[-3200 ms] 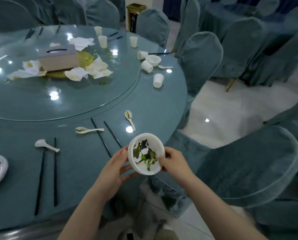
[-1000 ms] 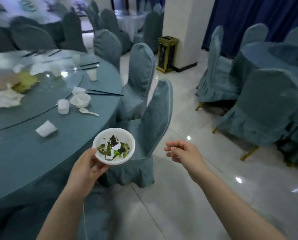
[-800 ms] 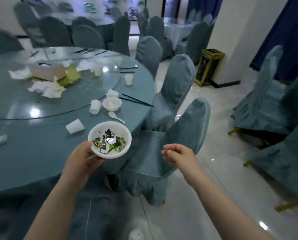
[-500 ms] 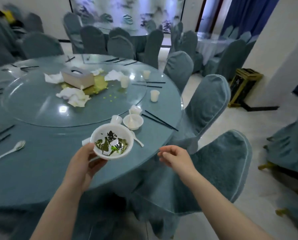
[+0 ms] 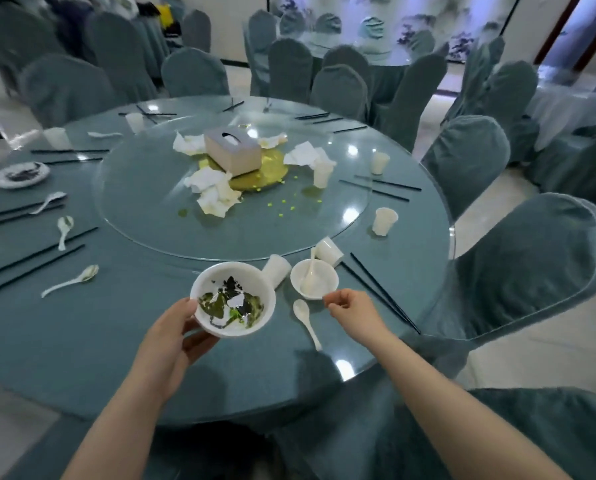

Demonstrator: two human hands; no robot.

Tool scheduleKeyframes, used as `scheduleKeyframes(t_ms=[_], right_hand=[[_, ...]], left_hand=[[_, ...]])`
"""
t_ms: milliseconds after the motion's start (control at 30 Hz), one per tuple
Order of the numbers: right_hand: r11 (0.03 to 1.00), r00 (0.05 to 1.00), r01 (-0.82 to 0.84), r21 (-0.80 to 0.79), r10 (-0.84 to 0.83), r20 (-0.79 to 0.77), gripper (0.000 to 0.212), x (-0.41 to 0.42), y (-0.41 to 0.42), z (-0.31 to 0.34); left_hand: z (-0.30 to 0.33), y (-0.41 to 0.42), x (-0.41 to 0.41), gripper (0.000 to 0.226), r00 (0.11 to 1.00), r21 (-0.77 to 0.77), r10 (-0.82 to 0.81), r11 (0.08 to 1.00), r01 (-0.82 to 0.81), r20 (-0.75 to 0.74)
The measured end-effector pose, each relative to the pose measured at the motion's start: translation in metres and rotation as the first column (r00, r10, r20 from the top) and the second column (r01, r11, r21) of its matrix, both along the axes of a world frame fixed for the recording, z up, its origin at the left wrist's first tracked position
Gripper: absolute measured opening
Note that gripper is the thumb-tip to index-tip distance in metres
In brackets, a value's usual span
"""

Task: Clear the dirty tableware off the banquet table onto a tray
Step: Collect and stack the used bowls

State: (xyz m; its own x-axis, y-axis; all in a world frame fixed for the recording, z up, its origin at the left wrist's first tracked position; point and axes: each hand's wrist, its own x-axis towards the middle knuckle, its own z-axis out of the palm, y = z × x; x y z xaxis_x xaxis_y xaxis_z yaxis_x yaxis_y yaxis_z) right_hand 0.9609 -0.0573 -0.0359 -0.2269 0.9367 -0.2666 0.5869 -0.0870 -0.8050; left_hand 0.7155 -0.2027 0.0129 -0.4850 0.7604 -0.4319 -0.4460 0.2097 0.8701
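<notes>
**One dirty bowl in hand, lots left to clear**

The left hand [image 5: 172,337] holds a round white bowl with green leftovers [image 5: 233,303] low in the middle of the frame. The bowl sits upright, its mouth facing up.

The right hand [image 5: 353,308] holds nothing. Its fingers are loosely curled, just beside a small white bowl with a spoon in it [image 5: 314,278].

A white spoon [image 5: 306,322] lies between the hands. Its long handle points down toward the near edge of the round blue worktop [image 5: 82,341].

I think the job has only started. White cups [image 5: 384,220], black chopsticks [image 5: 379,292], more spoons and a dirty plate [image 5: 20,174] at the left still wait. No tray is in view.
</notes>
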Motion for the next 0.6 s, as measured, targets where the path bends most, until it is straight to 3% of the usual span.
scheduleKeyframes(t_ms=[100,233,367,433,500,533,600], right_hand=[[0.982,0.956,-0.181,0.062,0.161,0.244,0.030,-0.013,0.045,-0.015],[0.925,0.860,-0.376,0.053,0.327,0.392,0.043,-0.041,0.091,-0.032],[0.747,0.630,-0.646,0.159,0.404,0.663,0.032,-0.067,0.121,-0.047],[0.677,0.460,-0.732,0.074,0.412,0.787,0.037,-0.068,0.128,-0.060],[0.675,0.377,-0.738,-0.015,0.430,0.820,0.041,-0.066,0.134,-0.071],[0.674,0.391,-0.738,0.004,0.424,0.817,0.038,-0.066,0.135,-0.073],[0.677,0.515,-0.722,0.145,0.384,0.766,0.027,-0.067,0.134,-0.073]], left_hand=[[-0.003,0.011,-0.002,0.022,0.996,-0.023,0.085,0.996,-0.086,-0.010],[-0.010,0.010,-0.007,0.025,0.990,-0.063,0.135,0.988,-0.138,-0.039],[-0.017,0.003,-0.012,0.026,0.977,-0.112,0.206,0.971,-0.211,-0.056],[-0.020,0.000,-0.014,0.026,0.972,-0.137,0.230,0.962,-0.235,-0.049],[-0.022,-0.001,-0.017,0.026,0.966,-0.144,0.258,0.955,-0.260,-0.037],[-0.023,-0.001,-0.018,0.026,0.964,-0.146,0.265,0.952,-0.267,-0.035],[-0.025,0.001,-0.019,0.026,0.962,-0.151,0.270,0.950,-0.273,-0.037]])
